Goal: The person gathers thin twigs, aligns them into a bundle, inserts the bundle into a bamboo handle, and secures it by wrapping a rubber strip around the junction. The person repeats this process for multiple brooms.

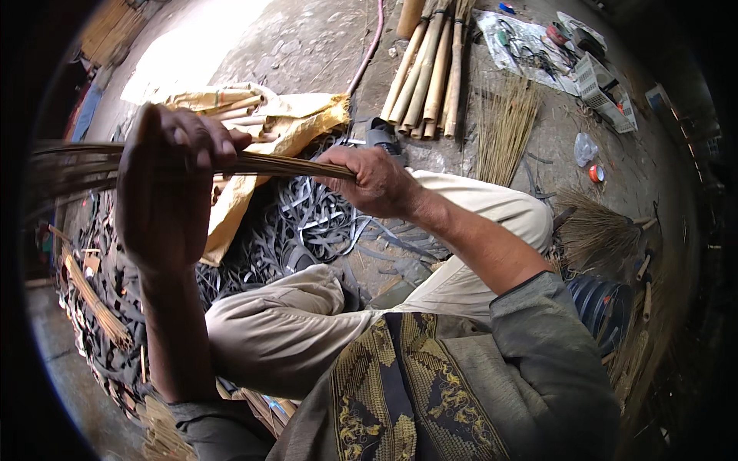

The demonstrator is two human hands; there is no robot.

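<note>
A bundle of long, thin brown sticks lies nearly level in front of me at chest height. My right hand is closed in a fist round its right end. My left hand is raised at the left, its fingers bent over the same bundle, and it covers part of the sticks. Beyond that hand the sticks fan out to the left and are blurred. How firmly the left fingers press cannot be seen.
Black rubber strips are heaped ahead. A yellow sack holds cut canes. Thick bamboo poles and loose bristles lie farther off. At right are a white crate, a broom head and a dark coil.
</note>
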